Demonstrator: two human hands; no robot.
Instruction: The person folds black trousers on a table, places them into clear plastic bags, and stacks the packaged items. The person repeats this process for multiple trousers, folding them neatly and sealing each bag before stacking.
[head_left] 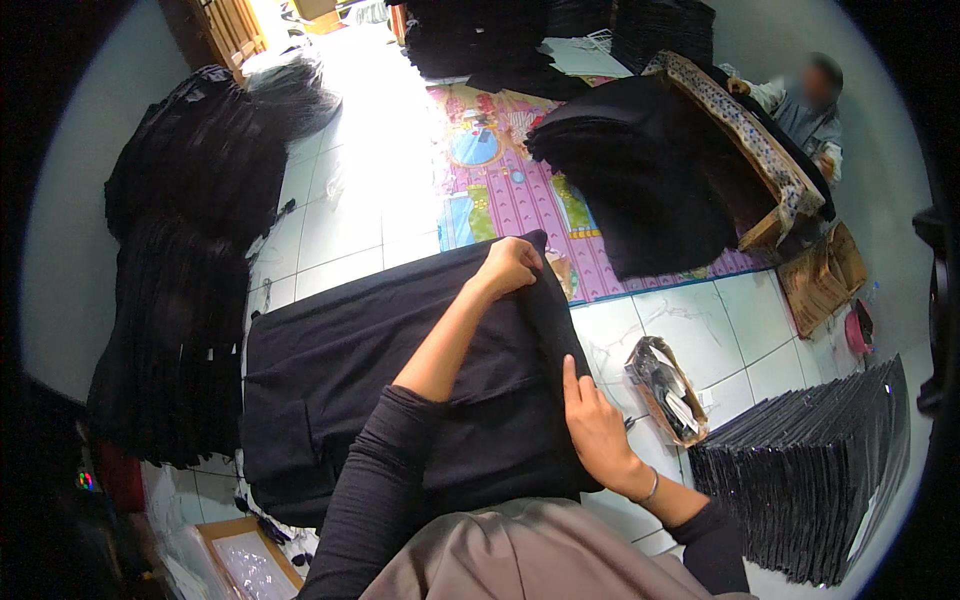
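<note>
A folded piece of black cloth [400,350] lies spread in front of me, its far right corner turned over in a narrow fold. My left hand [512,265] reaches across it with bent fingers, pinching the cloth at that far right corner. Lower down the same right side, my right hand [600,425] rests on the folded edge, index finger stretched along it and the other fingers lying beside it. The cloth's near edge is partly hidden by my lap and left forearm.
Tall stacks of black cloth [190,170] stand at left. To the right are an open box [665,390] of small items, a stack of black plastic-wrapped packs [800,470] and a brown paper bag [820,275]. Beyond, a person [810,110] sits behind a low table [715,120] by a colourful mat [500,150].
</note>
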